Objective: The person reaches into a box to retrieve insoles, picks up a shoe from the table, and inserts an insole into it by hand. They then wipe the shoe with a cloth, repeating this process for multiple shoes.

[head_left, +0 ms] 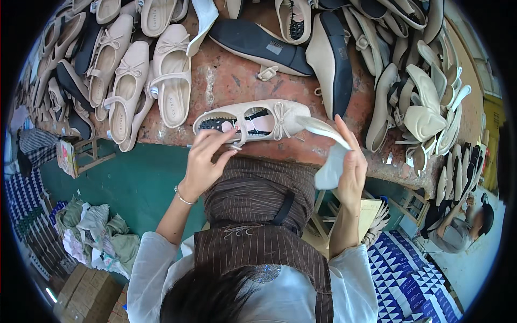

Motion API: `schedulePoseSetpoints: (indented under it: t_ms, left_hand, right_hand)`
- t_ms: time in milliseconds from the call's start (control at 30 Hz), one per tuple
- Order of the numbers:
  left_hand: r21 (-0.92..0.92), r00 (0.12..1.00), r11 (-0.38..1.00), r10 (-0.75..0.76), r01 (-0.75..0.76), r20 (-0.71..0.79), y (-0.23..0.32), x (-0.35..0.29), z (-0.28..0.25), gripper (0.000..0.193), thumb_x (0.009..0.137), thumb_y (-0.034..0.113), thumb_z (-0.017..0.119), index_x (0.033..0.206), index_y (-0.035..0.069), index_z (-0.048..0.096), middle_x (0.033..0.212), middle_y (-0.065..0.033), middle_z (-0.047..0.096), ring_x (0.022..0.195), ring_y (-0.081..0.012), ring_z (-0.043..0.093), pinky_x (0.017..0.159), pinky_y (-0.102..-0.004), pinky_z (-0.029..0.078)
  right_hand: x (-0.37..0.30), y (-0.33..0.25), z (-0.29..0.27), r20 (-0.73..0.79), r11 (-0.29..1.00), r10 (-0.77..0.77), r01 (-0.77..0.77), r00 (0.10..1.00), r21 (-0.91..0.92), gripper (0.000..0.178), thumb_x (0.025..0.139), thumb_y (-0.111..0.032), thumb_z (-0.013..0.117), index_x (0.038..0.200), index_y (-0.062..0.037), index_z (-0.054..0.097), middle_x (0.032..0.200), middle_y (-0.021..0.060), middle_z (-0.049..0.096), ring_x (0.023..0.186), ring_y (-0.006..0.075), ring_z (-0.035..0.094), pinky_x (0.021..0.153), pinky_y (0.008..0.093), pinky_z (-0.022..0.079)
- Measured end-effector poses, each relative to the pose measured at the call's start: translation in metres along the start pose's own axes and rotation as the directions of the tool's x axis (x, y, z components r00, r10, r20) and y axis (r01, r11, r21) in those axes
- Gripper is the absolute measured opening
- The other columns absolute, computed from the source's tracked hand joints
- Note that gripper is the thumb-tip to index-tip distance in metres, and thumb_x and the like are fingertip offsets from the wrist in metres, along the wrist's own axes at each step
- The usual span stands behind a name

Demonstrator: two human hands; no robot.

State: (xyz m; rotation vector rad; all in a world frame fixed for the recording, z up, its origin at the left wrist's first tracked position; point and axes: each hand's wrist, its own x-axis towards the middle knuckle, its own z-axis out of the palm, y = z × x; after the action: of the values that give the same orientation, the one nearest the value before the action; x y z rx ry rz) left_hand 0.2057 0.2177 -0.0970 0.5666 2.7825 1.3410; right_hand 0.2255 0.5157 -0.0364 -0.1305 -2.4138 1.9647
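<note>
A beige flat shoe (292, 116) with a bow and a strap lies on its sole on the worn bench in front of me, toe to the right. Its open inside shows a black patterned bottom and a pink patch. My left hand (207, 159) is at the heel half, with fingertips over the opening and the thumb outside, gripping the near side wall by the strap. A pale, thin insole (329, 167) curves down from the toe, one end resting against it. My right hand (353, 169) holds this insole between thumb and fingers.
Finished-looking beige strap shoes (172, 81) stand in rows at the left. Dark-soled shoes (258, 46) lie sideways behind the working spot. Pale insoles (425, 121) are heaped at the right. Blue-and-white boxes (404, 274) stand below right, near another person (458, 231). Cloth bundles (99, 231) lie at lower left.
</note>
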Motion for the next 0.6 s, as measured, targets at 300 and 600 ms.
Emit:
schedulePoseSetpoints:
  t_ms: [300,600]
  left_hand:
    - [-0.238,0.821,0.851,-0.519,0.469,-0.238,-0.012,-0.018,0.004,0.056,0.086,0.008,0.073,0.136,-0.001,0.052,0.100,-0.0094,0.059,0.072,-0.0107,0.056,0.056,-0.0236,0.050]
    - [-0.385,0.824,0.795,-0.550,0.468,-0.135,-0.028,-0.016,0.002,0.070,0.075,0.003,0.081,0.138,-0.002,0.052,0.101,-0.0079,0.057,0.074,-0.0102,0.063,0.065,-0.0230,0.058]
  right_hand:
    - [0.009,0.017,0.031,0.440,0.598,-0.248,0.494,0.863,-0.631,0.038,0.071,-0.005,0.074,0.109,-0.0020,0.070,0.119,0.0122,0.061,0.104,0.0303,0.056,0.092,0.0441,0.046]
    - [0.034,0.027,0.061,0.460,0.645,-0.343,0.561,0.819,-0.518,0.025,0.070,-0.003,0.069,0.094,-0.0021,0.073,0.113,0.0092,0.067,0.101,0.0272,0.060,0.091,0.0419,0.046]
